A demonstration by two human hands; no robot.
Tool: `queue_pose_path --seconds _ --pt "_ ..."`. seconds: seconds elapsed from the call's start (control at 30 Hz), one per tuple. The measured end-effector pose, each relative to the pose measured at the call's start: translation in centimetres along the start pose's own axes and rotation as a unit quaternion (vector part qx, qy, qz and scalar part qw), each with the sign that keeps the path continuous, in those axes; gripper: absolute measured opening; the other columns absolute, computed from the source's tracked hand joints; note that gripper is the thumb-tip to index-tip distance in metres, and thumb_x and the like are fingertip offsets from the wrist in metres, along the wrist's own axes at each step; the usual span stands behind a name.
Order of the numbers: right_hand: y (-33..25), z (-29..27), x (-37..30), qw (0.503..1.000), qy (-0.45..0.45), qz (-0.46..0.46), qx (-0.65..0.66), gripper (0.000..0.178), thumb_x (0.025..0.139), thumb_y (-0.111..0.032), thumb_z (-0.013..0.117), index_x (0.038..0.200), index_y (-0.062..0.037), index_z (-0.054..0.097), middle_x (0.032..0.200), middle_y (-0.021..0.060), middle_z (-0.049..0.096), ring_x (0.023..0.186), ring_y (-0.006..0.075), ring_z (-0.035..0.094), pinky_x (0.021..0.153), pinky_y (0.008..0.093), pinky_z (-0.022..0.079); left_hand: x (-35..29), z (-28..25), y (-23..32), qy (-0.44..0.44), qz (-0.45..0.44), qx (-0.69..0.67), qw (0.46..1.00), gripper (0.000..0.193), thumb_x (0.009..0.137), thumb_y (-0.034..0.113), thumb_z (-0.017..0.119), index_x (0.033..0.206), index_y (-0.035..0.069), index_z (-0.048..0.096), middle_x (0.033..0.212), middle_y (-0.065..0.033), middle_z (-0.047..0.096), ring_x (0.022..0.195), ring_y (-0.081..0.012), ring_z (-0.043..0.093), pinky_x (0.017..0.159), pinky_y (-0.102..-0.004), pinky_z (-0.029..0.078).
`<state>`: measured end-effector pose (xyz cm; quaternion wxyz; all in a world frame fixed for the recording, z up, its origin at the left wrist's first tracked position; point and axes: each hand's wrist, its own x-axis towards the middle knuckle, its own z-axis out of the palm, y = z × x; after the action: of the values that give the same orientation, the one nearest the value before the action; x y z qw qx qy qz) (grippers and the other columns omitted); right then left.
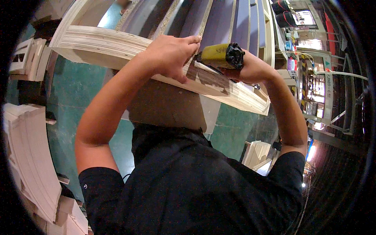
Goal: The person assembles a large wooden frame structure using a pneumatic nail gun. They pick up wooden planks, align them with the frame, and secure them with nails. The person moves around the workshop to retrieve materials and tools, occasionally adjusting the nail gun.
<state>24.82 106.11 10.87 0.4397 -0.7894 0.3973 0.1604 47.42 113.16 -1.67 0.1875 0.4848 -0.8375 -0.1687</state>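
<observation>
A wooden frame [98, 37] with layered plywood edges lies in front of me, crossed by several long slats [205, 19]. My left hand [168, 56] rests over its near rail, fingertips at the end of one slat and thumb toward the near side. That hand looks closed on the rail. In my right hand [252, 68] is a yellow and black nail gun [216, 56]. Its nose points left, close to the fingers of my left hand, above the rail. The right fingers are mostly hidden behind the tool.
Pale wooden parts are stacked at the left [29, 152], and more wooden pieces [256, 154] sit low on the right. A brown panel [168, 105] is below the rail. Past the frame's right side are black rolls [285, 17] and a pale hose [344, 73].
</observation>
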Motion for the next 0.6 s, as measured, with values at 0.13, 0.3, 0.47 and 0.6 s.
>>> queue_pose_path --seconds 0.13,0.3,0.47,0.6 --pt "-0.7 -0.4 -0.3 0.999 -0.027 0.036 -0.005 0.045 0.077 -0.006 0.071 0.121 -0.0048 0.061 0.103 0.0079 0.069 0.092 0.017 0.061 0.085 0.0331 0.052 0.1 -0.2 0.0 -0.011 -0.001 -0.004 1.0 0.106 0.05 0.042 0.09 0.139 0.002 0.048 0.153 -0.0062 0.042 0.114 -0.0334 0.063 0.092 -0.0434 0.054" --pt "-1.0 -1.5 -0.7 0.996 -0.034 0.049 -0.061 0.039 0.075 0.003 0.067 0.114 -0.0013 0.061 0.096 0.0044 0.069 0.077 0.0119 0.061 0.067 0.0282 0.052 -0.3 0.2 -0.3 0.023 0.028 -0.007 0.999 0.088 0.058 0.039 0.088 0.131 0.001 0.056 0.148 -0.0121 0.047 0.132 -0.0321 0.049 0.102 -0.0424 0.048" --pt "-1.6 -1.7 -0.2 0.998 -0.001 -0.016 -0.062 0.038 0.075 0.001 0.069 0.112 -0.0013 0.062 0.095 0.0044 0.069 0.076 0.0111 0.061 0.065 0.028 0.052 -3.4 -1.9 -3.4 0.123 0.073 0.024 0.989 0.105 0.051 0.035 0.091 0.14 0.001 0.048 0.152 -0.0163 0.04 0.142 -0.0387 0.035 0.117 -0.0452 0.032" --pt "-3.2 -1.0 1.9 1.0 -0.009 0.011 -0.006 0.031 0.077 -0.005 0.069 0.107 -0.0028 0.064 0.079 0.0025 0.064 0.065 0.0116 0.056 0.059 0.0292 0.049 -5.4 -3.6 -6.2 0.082 0.02 0.051 0.995 0.106 0.049 0.031 0.09 0.14 -0.001 0.047 0.155 -0.0165 0.037 0.143 -0.0375 0.034 0.117 -0.044 0.031"
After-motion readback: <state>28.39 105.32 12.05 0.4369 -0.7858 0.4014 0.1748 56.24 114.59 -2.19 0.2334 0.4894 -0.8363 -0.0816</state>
